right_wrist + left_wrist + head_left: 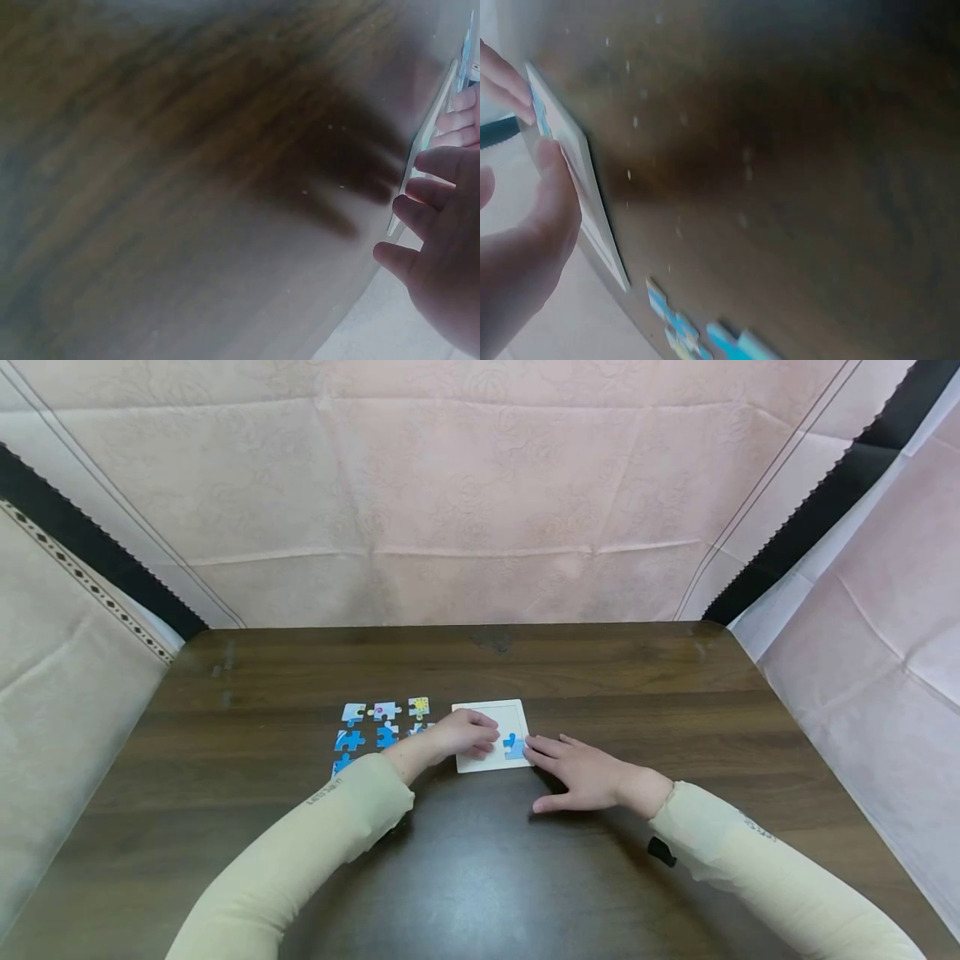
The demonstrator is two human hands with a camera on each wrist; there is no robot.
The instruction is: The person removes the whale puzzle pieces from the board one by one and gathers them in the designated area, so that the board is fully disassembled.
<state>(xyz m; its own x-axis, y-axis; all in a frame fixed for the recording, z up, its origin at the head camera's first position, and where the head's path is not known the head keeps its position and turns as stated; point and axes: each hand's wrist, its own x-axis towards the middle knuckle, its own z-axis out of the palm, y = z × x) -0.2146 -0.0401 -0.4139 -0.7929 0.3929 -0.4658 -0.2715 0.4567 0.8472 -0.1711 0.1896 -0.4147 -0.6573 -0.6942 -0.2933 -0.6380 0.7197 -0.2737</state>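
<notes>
A white puzzle tray [471,765] with a raised border lies flat on the table, and a blue puzzle piece [514,747] is in its lower right corner. My left hand [471,732] reaches over the tray from the left, fingers loosely bent and pointing right. No piece shows in it. In the left wrist view its thumb [555,180] is close to the tray's surface. At the tray's right edge is my right hand [585,774], fingers extended and thumb spread; its fingertips are by the edge next to the blue piece.
Several loose puzzle pieces [386,735], blue with white and yellow parts, lie in rows left of the tray, some partly covered by my left forearm. The brown wooden table [600,685] ends at a pale cloth wall [487,510] behind.
</notes>
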